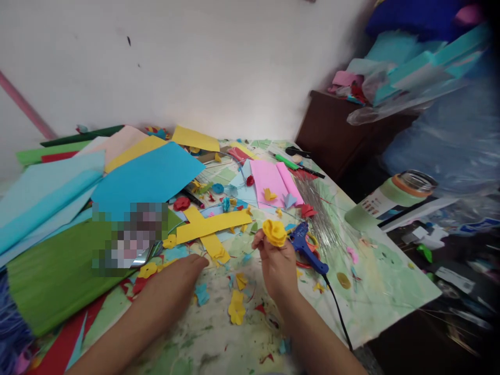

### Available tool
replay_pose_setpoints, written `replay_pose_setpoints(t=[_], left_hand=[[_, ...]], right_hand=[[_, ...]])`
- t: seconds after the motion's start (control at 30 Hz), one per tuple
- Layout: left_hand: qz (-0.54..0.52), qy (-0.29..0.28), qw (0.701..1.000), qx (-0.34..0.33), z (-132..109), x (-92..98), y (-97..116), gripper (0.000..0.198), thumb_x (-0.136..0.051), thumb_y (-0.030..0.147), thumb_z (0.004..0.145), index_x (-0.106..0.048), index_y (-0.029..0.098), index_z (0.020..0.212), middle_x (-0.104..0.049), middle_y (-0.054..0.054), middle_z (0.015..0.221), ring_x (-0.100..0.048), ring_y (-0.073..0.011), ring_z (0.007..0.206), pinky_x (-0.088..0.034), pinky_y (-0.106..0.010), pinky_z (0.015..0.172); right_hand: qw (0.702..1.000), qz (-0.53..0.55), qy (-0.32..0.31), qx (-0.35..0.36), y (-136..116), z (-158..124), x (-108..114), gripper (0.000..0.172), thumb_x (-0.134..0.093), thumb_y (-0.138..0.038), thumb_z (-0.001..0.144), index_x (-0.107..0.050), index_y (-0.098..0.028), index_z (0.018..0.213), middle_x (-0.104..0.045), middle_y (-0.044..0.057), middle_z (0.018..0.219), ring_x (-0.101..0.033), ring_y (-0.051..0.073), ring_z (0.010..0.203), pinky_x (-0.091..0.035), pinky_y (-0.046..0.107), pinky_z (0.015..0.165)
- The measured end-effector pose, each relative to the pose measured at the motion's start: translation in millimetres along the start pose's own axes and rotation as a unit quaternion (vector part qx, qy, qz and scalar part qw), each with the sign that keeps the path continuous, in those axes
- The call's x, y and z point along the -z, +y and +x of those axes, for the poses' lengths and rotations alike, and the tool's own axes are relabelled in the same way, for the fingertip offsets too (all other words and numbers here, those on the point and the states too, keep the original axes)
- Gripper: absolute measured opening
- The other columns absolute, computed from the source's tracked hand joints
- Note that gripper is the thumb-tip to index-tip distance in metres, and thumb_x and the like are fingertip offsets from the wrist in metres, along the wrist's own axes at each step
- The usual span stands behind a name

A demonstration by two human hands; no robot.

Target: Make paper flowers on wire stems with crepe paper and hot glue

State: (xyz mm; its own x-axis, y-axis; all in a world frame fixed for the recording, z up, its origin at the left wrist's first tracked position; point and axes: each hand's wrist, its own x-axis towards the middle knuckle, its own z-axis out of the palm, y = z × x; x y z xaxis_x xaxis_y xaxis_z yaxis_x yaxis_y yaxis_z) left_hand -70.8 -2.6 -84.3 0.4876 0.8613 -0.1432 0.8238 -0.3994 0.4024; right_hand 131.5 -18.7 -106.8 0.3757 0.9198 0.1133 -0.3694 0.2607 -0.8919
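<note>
A yellow paper flower (pixel 274 233) is pinched upright in my right hand (pixel 275 260), its layered petals above the fingers. Just right of that hand lies a blue hot glue gun (pixel 307 247) with a black cord. My left hand (pixel 191 268) is low over the table, beside two crossed yellow paper strips (pixel 213 227). Its fingers are mostly hidden beneath it, so I cannot see whether they hold anything. Yellow flower-shaped cutouts (pixel 236 308) and a small blue paper piece (pixel 202 295) lie between my arms.
Coloured paper sheets, with a blue one (pixel 148 174) and a green one (pixel 62 271), cover the left side. Pink paper (pixel 265 179) and a bundle of thin wires (pixel 318 213) lie farther back. A pale green bottle (pixel 385 200) stands at the right edge.
</note>
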Motion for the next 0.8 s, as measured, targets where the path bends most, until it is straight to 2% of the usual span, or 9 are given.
replay_pose_setpoints(t=[0.13, 0.2, 0.3, 0.43, 0.57, 0.67, 0.8], left_hand=[[-0.057, -0.005, 0.998, -0.028, 4.6, 1.3, 24.7, 0.034, -0.036, 0.029, 0.087, -0.053, 0.020, 0.116, -0.060, -0.009, 0.117, -0.056, -0.0215, 0.106, -0.043, -0.036, 0.091], [-0.092, 0.000, 0.995, -0.042, 8.0, 3.5, 36.8, 0.030, -0.036, 0.032, 0.088, -0.054, 0.021, 0.110, -0.063, -0.008, 0.110, -0.059, -0.0201, 0.100, -0.046, -0.034, 0.086], [-0.109, 0.023, 0.992, -0.054, 11.2, 7.2, 48.4, 0.027, -0.034, 0.031, 0.090, -0.057, 0.021, 0.097, -0.066, -0.005, 0.095, -0.061, -0.0182, 0.086, -0.048, -0.031, 0.075], [-0.078, 0.083, 0.991, -0.073, 10.6, 7.9, 50.4, 0.027, -0.034, 0.031, 0.090, -0.059, 0.021, 0.096, -0.067, -0.005, 0.091, -0.061, -0.0178, 0.083, -0.048, -0.030, 0.073], [-0.025, 0.130, 0.988, -0.084, 9.0, 5.3, 47.8, 0.027, -0.035, 0.030, 0.090, -0.060, 0.020, 0.097, -0.068, -0.005, 0.093, -0.063, -0.0190, 0.086, -0.049, -0.032, 0.076], [0.008, 0.131, 0.987, -0.093, 9.9, 3.0, 46.7, 0.027, -0.035, 0.027, 0.089, -0.060, 0.020, 0.096, -0.069, -0.006, 0.093, -0.064, -0.0194, 0.084, -0.050, -0.033, 0.075], [0.048, 0.094, 0.992, -0.072, 13.8, -1.0, 43.8, 0.026, -0.035, 0.021, 0.088, -0.061, 0.019, 0.094, -0.068, -0.007, 0.093, -0.064, -0.0208, 0.085, -0.050, -0.034, 0.075]], right_hand=[[0.997, -0.010, -0.071, -0.030, 6.6, -18.5, -13.1, 0.014, -0.061, -0.033, 0.078, -0.067, -0.020, 0.077, -0.062, 0.002, 0.075, -0.053, 0.015, 0.072, -0.042, 0.029, 0.074], [0.995, -0.007, -0.085, -0.043, 6.3, -24.4, -18.2, 0.015, -0.061, -0.034, 0.077, -0.068, -0.021, 0.077, -0.063, 0.001, 0.073, -0.054, 0.015, 0.073, -0.042, 0.029, 0.075], [0.997, -0.006, -0.056, -0.061, 4.7, -26.1, -19.7, 0.018, -0.060, -0.037, 0.078, -0.069, -0.021, 0.079, -0.063, 0.001, 0.074, -0.054, 0.015, 0.075, -0.041, 0.028, 0.076], [0.996, -0.017, -0.007, -0.090, 4.5, -20.7, -14.4, 0.022, -0.060, -0.041, 0.077, -0.069, -0.021, 0.081, -0.063, 0.001, 0.078, -0.050, 0.013, 0.073, -0.039, 0.026, 0.073], [0.994, -0.019, -0.006, -0.110, 4.9, -17.3, -12.5, 0.023, -0.059, -0.041, 0.078, -0.070, -0.021, 0.082, -0.062, 0.001, 0.078, -0.048, 0.012, 0.070, -0.038, 0.025, 0.071], [0.994, -0.028, -0.014, -0.102, 3.8, -17.2, -14.0, 0.020, -0.059, -0.037, 0.077, -0.069, -0.021, 0.082, -0.063, 0.001, 0.079, -0.051, 0.013, 0.073, -0.039, 0.026, 0.073], [0.995, -0.031, -0.021, -0.094, 3.0, -17.3, -16.0, 0.013, -0.063, -0.029, 0.072, -0.067, -0.021, 0.080, -0.064, -0.001, 0.075, -0.053, 0.014, 0.074, -0.040, 0.026, 0.073]])
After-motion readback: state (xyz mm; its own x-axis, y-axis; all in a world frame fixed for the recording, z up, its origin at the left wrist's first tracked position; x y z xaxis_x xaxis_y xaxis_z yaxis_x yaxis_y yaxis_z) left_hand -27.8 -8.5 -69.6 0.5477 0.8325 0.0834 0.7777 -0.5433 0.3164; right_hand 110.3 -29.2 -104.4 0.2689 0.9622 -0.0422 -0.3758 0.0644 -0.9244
